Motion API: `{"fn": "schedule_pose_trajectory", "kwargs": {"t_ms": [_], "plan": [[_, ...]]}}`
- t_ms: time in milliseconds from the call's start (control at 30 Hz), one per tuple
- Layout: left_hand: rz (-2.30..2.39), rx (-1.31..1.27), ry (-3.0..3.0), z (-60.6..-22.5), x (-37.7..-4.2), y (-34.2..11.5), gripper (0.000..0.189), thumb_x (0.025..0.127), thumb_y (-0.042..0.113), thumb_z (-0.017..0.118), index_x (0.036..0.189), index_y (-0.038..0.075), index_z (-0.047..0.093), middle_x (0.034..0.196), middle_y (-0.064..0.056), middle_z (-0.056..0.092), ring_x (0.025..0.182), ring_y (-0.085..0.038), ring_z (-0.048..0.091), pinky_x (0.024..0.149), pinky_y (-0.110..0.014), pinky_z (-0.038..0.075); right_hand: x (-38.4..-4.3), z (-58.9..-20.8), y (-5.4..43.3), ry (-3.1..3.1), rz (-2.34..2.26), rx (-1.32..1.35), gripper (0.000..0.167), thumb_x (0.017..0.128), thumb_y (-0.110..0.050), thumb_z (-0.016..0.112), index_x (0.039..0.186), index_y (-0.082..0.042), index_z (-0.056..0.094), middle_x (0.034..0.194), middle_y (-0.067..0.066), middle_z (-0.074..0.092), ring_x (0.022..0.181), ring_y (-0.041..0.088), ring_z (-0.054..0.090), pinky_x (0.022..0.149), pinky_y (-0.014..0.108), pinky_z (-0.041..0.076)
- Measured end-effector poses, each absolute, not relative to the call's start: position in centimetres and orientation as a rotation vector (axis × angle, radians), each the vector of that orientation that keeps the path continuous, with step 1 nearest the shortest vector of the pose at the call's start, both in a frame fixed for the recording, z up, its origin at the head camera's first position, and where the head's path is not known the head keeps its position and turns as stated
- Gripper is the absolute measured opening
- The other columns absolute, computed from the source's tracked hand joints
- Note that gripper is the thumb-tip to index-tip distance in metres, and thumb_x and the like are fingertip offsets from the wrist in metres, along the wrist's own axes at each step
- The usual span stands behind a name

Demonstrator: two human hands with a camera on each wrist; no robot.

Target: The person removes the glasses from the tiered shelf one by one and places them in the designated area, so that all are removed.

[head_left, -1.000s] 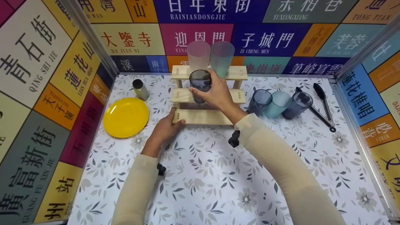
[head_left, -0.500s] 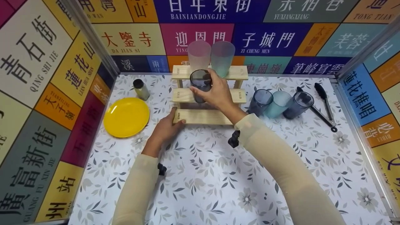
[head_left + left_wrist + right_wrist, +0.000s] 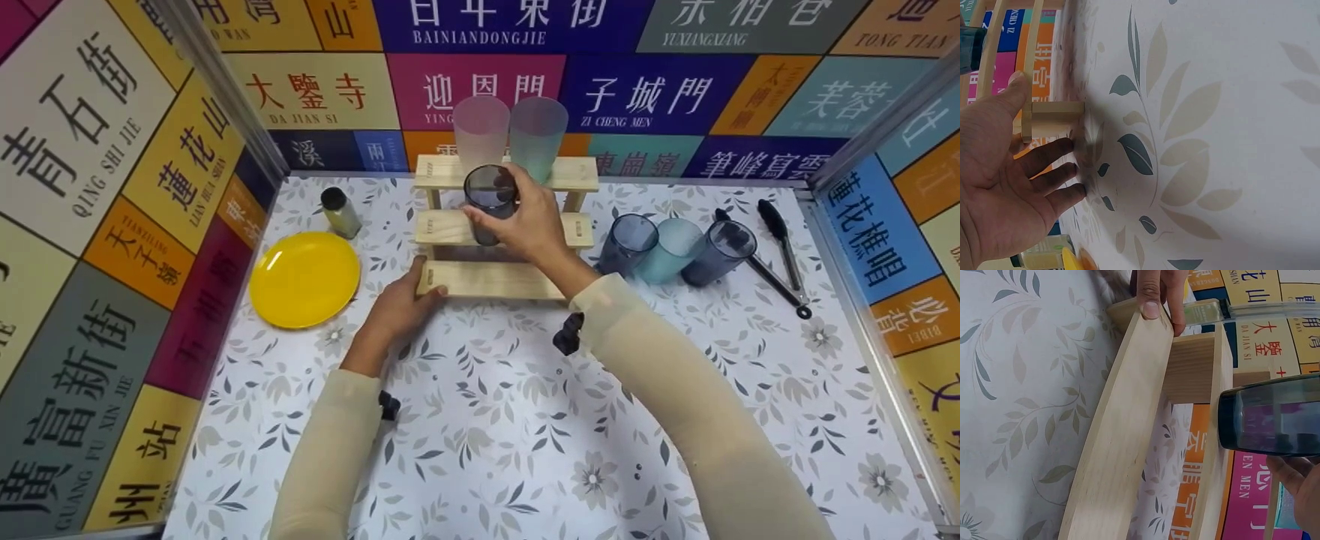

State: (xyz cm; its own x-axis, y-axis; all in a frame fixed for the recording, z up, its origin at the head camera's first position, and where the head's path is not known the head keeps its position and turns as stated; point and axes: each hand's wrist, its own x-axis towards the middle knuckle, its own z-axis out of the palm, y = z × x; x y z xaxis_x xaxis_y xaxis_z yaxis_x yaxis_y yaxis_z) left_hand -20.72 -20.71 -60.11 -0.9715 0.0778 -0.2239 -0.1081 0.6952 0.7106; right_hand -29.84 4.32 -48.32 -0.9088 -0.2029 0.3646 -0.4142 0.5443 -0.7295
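In the head view a three-tier wooden rack (image 3: 495, 279) stands toward the back of the table. My left hand (image 3: 397, 311) pinches the left end of its lowest shelf, thumb on top; the other fingers (image 3: 1050, 177) spread loosely near the tablecloth. My right hand (image 3: 531, 223) grips a dark grey translucent cup (image 3: 487, 196), upright at the middle shelf. In the right wrist view the base of the cup (image 3: 1269, 416) sits against that shelf. A pinkish frosted cup (image 3: 480, 127) and a pale green frosted cup (image 3: 537, 135) stand on the top shelf.
Right of the rack are a blue-grey cup (image 3: 628, 244), a teal cup (image 3: 670, 251) and another blue-grey cup (image 3: 720, 253), beside black-tipped tongs (image 3: 780, 259). A yellow plate (image 3: 304, 280) and a small black-capped bottle (image 3: 341, 213) are on the left. Printed panels wall the table.
My right hand has shifted slightly to the right with the dark grey cup. The left hand keeps its hold on the rack.
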Motion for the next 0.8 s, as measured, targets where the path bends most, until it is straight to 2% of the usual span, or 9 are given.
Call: {"fn": "schedule_pose_trajectory", "kwargs": {"t_ms": [200,533,800], "plan": [[1.150,-0.002,2.689,-60.2,-20.8,-20.8,0.090,0.111,0.058,0.060,0.179,0.018,0.017,0.174,-0.021,0.045,0.156,-0.044,0.050,0.129,-0.060,0.039,-29.8,-48.1,5.1,-2.519,1.298,0.508,0.091,0.081,-0.055,0.097,0.152,-0.010,0.063,0.133,0.017,0.078,0.118,0.033,0.075,0.102,0.049,0.059],[1.153,-0.010,2.693,-60.3,-20.7,-20.7,0.089,0.110,0.059,0.060,0.179,0.022,0.018,0.174,-0.019,0.046,0.156,-0.043,0.051,0.128,-0.060,0.040,-29.3,-47.9,6.4,-2.483,1.291,0.531,0.084,0.078,-0.054,0.100,0.144,-0.012,0.070,0.125,0.012,0.081,0.109,0.028,0.078,0.096,0.045,0.062],[1.147,-0.001,2.670,-60.3,-20.7,-20.8,0.091,0.111,0.059,0.059,0.180,0.020,0.014,0.176,-0.019,0.042,0.160,-0.041,0.047,0.131,-0.059,0.037,-28.6,-47.8,7.8,-2.470,1.321,0.566,0.080,0.075,-0.052,0.102,0.139,-0.014,0.073,0.118,0.010,0.083,0.105,0.028,0.079,0.089,0.045,0.064]]}}
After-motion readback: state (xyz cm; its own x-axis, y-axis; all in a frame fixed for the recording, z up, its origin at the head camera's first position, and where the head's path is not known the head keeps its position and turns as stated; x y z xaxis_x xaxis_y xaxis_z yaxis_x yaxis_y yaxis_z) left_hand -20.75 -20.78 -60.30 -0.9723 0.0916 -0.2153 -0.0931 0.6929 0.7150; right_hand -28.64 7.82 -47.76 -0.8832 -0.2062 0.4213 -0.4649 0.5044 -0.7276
